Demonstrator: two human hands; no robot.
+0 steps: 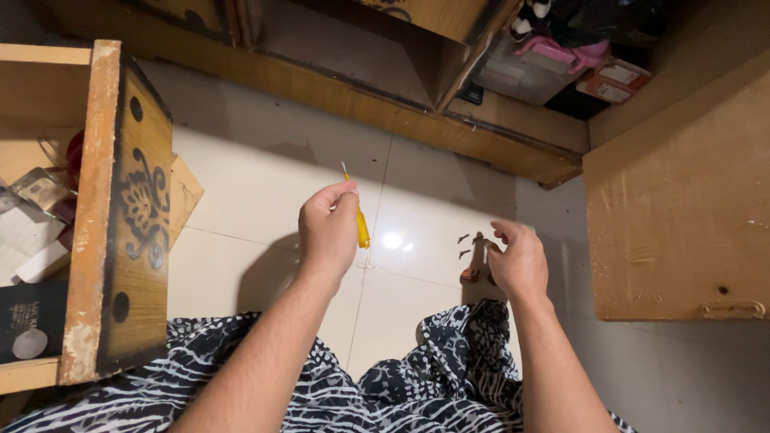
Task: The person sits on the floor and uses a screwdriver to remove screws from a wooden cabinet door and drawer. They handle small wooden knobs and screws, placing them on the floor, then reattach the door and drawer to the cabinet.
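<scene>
- My left hand grips a small yellow-handled screwdriver, tip up, over the tiled floor.
- It looks light, stiff and slim; I'd hold the handle.
- My right hand hovers half-curled, holding nothing, just above dark screws.

My left hand raised mid-frame, back toward me, fingers curled shut, thumb and forefinger pinched at top. Left forearm runs up from lower left, wrist straight. My right hand lower, to right, well apart from left; fingers loosely bent, spread, pointing left, not closed. Right forearm rises from bottom edge. Both arms bare.
</scene>
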